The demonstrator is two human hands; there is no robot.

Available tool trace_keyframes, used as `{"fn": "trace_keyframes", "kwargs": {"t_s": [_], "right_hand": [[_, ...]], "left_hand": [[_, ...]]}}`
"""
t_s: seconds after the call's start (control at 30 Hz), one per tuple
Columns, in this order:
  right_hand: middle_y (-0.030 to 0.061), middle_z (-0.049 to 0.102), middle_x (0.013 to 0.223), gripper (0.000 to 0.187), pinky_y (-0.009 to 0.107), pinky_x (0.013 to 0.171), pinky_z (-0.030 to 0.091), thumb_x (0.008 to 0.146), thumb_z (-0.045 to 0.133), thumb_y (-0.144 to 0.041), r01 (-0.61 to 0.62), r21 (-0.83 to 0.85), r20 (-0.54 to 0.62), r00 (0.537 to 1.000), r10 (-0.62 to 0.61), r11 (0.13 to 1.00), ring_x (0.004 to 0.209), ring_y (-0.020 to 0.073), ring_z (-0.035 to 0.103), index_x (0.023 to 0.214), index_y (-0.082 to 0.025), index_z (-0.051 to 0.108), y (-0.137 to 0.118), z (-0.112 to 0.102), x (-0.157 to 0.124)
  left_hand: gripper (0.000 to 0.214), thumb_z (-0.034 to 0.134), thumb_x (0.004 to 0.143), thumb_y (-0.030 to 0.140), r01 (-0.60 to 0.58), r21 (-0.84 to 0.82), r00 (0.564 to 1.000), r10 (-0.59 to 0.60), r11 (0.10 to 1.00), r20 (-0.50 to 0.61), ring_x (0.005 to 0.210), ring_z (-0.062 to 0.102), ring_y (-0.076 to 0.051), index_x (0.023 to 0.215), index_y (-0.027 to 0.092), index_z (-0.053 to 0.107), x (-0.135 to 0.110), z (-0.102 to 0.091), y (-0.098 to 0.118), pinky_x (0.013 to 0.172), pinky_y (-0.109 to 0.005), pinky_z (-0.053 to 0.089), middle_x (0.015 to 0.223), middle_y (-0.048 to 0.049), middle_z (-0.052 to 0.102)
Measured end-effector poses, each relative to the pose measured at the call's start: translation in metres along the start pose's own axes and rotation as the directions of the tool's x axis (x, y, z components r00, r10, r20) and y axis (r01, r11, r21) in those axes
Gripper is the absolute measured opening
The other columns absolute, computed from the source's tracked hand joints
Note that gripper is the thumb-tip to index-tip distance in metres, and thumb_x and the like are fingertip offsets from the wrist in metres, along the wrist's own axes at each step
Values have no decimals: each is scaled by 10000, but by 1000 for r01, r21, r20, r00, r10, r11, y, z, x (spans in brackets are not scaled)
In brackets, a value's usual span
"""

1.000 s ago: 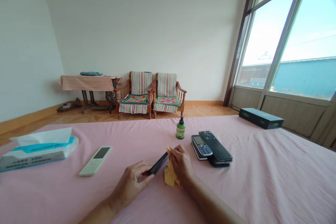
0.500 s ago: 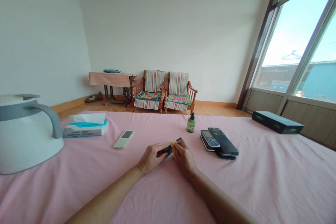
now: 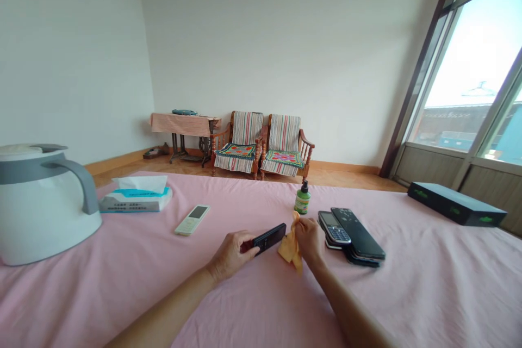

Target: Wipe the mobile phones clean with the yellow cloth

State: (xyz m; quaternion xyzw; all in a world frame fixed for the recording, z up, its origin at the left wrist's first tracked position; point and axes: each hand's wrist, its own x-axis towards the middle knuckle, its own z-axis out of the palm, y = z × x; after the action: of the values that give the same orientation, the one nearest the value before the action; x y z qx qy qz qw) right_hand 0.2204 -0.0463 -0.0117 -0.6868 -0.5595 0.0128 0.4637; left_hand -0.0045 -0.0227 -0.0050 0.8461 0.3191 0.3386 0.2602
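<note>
My left hand (image 3: pixel 233 254) is closed around one end of a dark mobile phone (image 3: pixel 269 238), tilted above the pink cloth. Pinched in the fingers of my right hand (image 3: pixel 310 238) is a yellow cleaning cloth (image 3: pixel 290 249), which hangs down just right of the phone and apart from it. A green spray bottle (image 3: pixel 302 199) stands upright beyond my right hand. To its right lie a keypad phone (image 3: pixel 334 228) and a large black phone (image 3: pixel 361 236), each on top of another flat item. A white keypad phone (image 3: pixel 193 220) lies face up to the left.
A white and grey jug (image 3: pixel 44 212) stands at the left edge, beside a tissue pack (image 3: pixel 136 199). A flat black box (image 3: pixel 455 204) lies at the far right of the pink tablecloth (image 3: pixel 228 310). Two wooden chairs (image 3: pixel 284 141) stand against the wall.
My right hand has moved right, away from the phone, bringing the yellow cloth with it. My left hand still grips the phone, which now shows more of its face. The view has shifted slightly.
</note>
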Motion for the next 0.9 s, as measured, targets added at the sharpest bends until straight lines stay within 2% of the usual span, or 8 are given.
{"fn": "trace_keyframes", "kwargs": {"t_s": [0.17, 0.27, 0.47, 0.53, 0.63, 0.7, 0.8, 0.9], "right_hand": [[15, 532, 676, 261, 213, 574, 404, 840, 456, -130, 193, 66, 67, 978, -197, 979, 621, 124, 548, 648, -161, 630, -15, -1, -11], [31, 534, 737, 263, 213, 579, 421, 897, 411, -167, 289, 118, 117, 946, -303, 950, 636, 130, 545, 815, -165, 661, -30, 11, -30], [47, 559, 845, 243, 228, 649, 461, 920, 417, -162, 444, 205, 203, 852, -482, 872, 745, 157, 565, 975, -223, 645, -50, 26, -58], [49, 549, 846, 252, 234, 647, 468, 922, 402, -151, 443, 203, 189, 857, -479, 873, 737, 158, 560, 1009, -221, 629, -43, 23, -52], [51, 529, 825, 239, 247, 633, 478, 927, 384, -163, 376, 169, 147, 904, -401, 911, 685, 152, 545, 981, -190, 615, -29, 18, -39], [55, 525, 827, 247, 252, 629, 485, 929, 369, -165, 358, 166, 124, 917, -380, 919, 680, 152, 543, 996, -177, 607, -25, 17, -36], [52, 530, 843, 289, 234, 615, 490, 937, 344, -151, 401, 235, 150, 885, -441, 885, 679, 142, 545, 1070, -194, 597, -32, 20, -45], [50, 544, 849, 272, 230, 629, 493, 941, 370, -177, 436, 286, 175, 852, -494, 853, 700, 146, 566, 1048, -211, 618, -41, 23, -54]], "left_hand": [[150, 621, 760, 207, 44, -20, 999, -43, 999, 12, 618, 538, -139, 833, 124, 722, 2, 3, -6, 553, -200, 379, 706, -11, 627], [131, 634, 760, 215, 51, -37, 999, -50, 998, 16, 618, 532, -137, 821, 138, 720, 3, 5, -7, 551, -200, 369, 685, 4, 609], [244, 619, 811, 331, 55, -57, 998, -54, 997, 22, 639, 550, -152, 689, 127, 674, 3, 5, -8, 572, -216, 394, 658, -5, 603], [185, 620, 806, 291, 57, -59, 998, -55, 997, 30, 662, 566, -156, 733, 137, 692, 3, 4, -6, 599, -221, 409, 692, -11, 627], [107, 624, 774, 202, 72, -59, 997, -70, 996, 35, 681, 582, -153, 821, 159, 710, 3, 3, -2, 613, -217, 415, 741, -11, 651], [97, 620, 760, 172, 83, -59, 996, -81, 995, 34, 674, 582, -149, 805, 157, 705, 3, 2, 0, 603, -211, 413, 733, -8, 649], [90, 607, 784, 193, 86, -67, 996, -84, 994, 38, 674, 578, -149, 766, 157, 687, 3, 2, 1, 599, -209, 416, 712, -2, 637], [149, 593, 816, 230, 78, -67, 996, -75, 995, 47, 663, 575, -152, 709, 158, 669, 3, 1, 3, 592, -212, 414, 673, 3, 618]]}}
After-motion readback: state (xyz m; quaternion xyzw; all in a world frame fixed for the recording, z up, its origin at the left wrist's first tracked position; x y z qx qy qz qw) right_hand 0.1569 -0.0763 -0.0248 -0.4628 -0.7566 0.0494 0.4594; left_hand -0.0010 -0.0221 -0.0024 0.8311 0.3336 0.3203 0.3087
